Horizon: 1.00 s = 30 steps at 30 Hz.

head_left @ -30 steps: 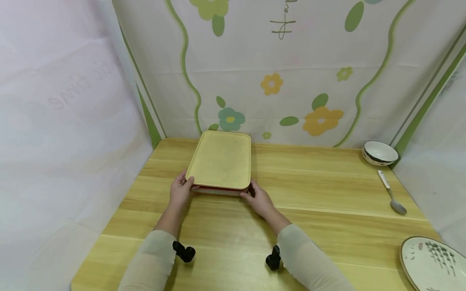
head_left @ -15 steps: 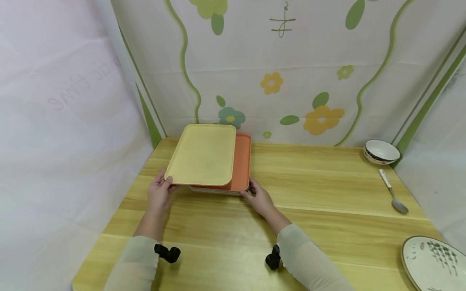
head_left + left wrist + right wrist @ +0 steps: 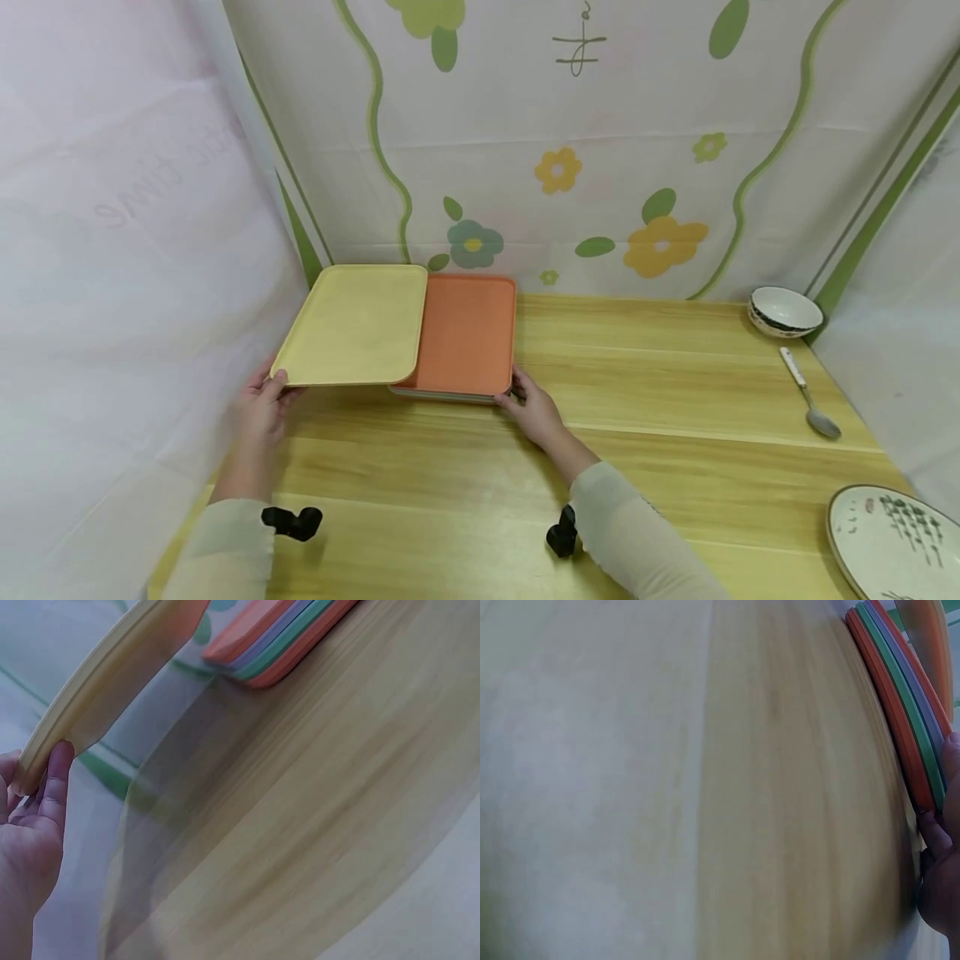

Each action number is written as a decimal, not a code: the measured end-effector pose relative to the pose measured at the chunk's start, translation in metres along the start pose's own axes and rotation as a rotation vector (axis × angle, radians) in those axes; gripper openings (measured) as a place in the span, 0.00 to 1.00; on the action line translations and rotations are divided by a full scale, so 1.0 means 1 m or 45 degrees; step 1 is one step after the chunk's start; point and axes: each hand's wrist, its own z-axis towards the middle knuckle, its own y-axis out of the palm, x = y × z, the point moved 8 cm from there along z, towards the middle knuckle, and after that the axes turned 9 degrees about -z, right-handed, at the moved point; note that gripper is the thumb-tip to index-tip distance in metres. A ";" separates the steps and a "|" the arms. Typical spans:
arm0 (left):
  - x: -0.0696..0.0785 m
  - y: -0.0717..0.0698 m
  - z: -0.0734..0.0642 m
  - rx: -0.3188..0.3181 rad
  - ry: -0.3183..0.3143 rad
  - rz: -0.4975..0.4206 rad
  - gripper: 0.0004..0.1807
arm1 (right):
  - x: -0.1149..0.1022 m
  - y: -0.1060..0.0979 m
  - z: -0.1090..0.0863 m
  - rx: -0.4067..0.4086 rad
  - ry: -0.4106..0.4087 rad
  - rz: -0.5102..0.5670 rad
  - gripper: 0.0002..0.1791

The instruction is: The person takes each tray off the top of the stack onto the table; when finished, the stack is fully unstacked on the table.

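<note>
My left hand (image 3: 261, 408) pinches the near left corner of a yellow rectangular tray (image 3: 356, 325), thumb on top and fingers beneath. In the left wrist view this tray (image 3: 112, 682) is tilted and raised above the table. Its right edge overlaps an orange tray (image 3: 472, 333), the top one of a stack. Orange, purple and green rims show in that stack (image 3: 900, 705) in the right wrist view. My right hand (image 3: 536, 412) grips the stack's near right corner, with some of its fingers hidden behind the side.
Wooden table (image 3: 645, 483) underneath, with a flowered cloth (image 3: 510, 108) hanging behind it. At the right lie a bowl (image 3: 787, 308), a spoon (image 3: 813, 404) and a patterned plate (image 3: 862, 542). A white cloth (image 3: 135, 333) hangs close to the left hand.
The left hand has lifted the yellow tray off the stack and carried it left, uncovering the orange tray. My right hand has stayed at the stack's corner.
</note>
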 end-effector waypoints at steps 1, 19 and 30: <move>0.004 -0.004 0.000 0.010 -0.006 -0.016 0.35 | 0.000 0.000 0.000 -0.001 0.000 -0.002 0.43; 0.022 -0.061 -0.002 0.088 -0.097 0.074 0.32 | 0.004 0.003 0.001 -0.015 0.016 -0.007 0.43; 0.011 -0.072 0.000 0.248 -0.157 0.107 0.38 | 0.002 0.002 0.000 -0.009 -0.001 -0.011 0.42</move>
